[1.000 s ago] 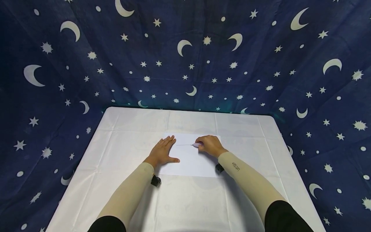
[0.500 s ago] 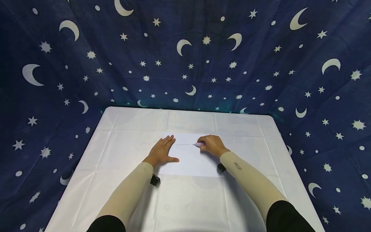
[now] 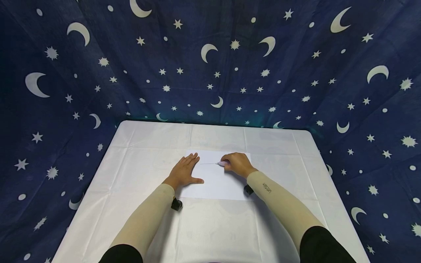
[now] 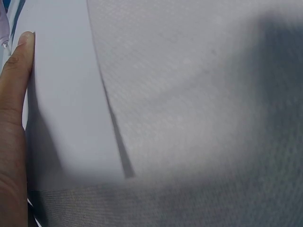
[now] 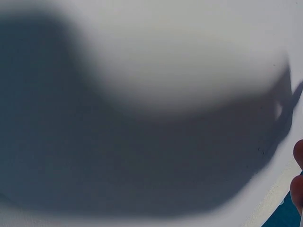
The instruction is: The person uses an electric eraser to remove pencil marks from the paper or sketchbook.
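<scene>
A white sheet of paper (image 3: 213, 186) lies on the table in the head view. My left hand (image 3: 185, 171) rests on its left part, fingers straight and thumb spread to the right. In my right hand (image 3: 239, 163) I pinch a thick pale purple pen (image 3: 222, 163), its narrow tip at the paper. A thin dark line (image 3: 208, 163) runs leftward from the tip. The left wrist view shows the left thumb (image 4: 16, 66), the near edge of the paper (image 4: 75, 94) and part of the pen (image 4: 4, 23). Only fingertips (image 5: 297, 189) of the right hand enter the right wrist view.
The table (image 3: 148, 138) has a creased white cover. Behind and beside it hangs a dark blue cloth (image 3: 190, 91) with moons and stars. Small black wrist cameras (image 3: 176, 204) sit under both forearms. Shadow covers much of the right wrist view.
The right hand and pen shift slightly right, then back left along the line. The left hand stays put on the paper.
</scene>
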`<move>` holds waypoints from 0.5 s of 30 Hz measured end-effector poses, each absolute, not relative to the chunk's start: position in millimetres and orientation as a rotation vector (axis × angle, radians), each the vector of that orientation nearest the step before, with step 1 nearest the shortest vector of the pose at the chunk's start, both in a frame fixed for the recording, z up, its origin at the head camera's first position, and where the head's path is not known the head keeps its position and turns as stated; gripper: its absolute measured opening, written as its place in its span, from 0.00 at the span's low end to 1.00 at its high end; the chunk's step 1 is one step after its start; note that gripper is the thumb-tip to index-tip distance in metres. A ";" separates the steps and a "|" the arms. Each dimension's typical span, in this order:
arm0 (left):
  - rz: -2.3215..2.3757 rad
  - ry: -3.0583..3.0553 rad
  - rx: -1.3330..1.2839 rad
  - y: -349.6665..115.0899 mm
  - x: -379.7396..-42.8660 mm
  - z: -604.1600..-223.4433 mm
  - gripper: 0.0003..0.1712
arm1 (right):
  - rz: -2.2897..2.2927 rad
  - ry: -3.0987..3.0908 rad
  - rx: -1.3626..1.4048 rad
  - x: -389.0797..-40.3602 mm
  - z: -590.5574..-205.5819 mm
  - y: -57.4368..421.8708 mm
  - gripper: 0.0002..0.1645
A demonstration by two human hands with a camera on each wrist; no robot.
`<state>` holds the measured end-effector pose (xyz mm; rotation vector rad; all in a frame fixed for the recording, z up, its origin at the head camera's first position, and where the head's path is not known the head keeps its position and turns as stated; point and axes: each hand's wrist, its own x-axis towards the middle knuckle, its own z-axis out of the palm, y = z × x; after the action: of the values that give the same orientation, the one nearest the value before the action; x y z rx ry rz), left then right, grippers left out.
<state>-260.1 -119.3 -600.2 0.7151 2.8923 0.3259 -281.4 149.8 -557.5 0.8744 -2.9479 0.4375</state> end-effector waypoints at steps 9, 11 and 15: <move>0.338 2.901 0.729 -118.9 -259.6 -599.8 0.66 | 0.400 -2.972 0.838 -280.2 -557.4 152.2 0.14; 0.336 2.901 0.729 -119.0 -259.6 -600.4 0.66 | 0.391 -2.980 0.825 -279.8 -557.4 154.0 0.14; 0.312 2.887 0.709 -118.9 -260.1 -600.7 0.66 | 0.400 -2.988 0.813 -278.3 -556.0 157.0 0.14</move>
<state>-260.1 -118.9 -600.7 0.7087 2.8873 0.3121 -278.3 157.0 -556.0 0.8126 -2.9878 0.3996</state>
